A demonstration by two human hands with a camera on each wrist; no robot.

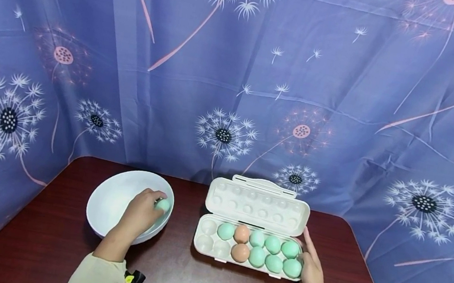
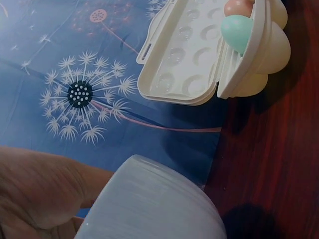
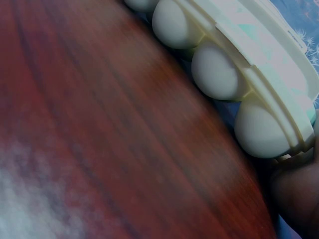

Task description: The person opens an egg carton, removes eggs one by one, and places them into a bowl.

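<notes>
My left hand (image 1: 142, 211) pinches a pale green egg (image 1: 162, 205) inside the right side of a white bowl (image 1: 104, 202). In the left wrist view the bowl's outer wall (image 2: 154, 204) hides the fingertips and the egg. My right hand (image 1: 313, 274) grips the right end of a white plastic egg carton (image 1: 212, 253), whose lid (image 1: 259, 208) is folded back. Several green eggs (image 1: 257, 256) and two brown eggs (image 1: 240, 252) sit in its cups. Three cups at the left end hold no egg. In the right wrist view, the rounded undersides of the cups (image 3: 214, 69) show.
Bowl and carton stand side by side on a dark red wooden table (image 1: 175, 273). A blue cloth with dandelion prints (image 1: 171, 105) hangs right behind and on both sides. A black strap-like piece with a yellow mark (image 1: 134, 279) is at my left sleeve.
</notes>
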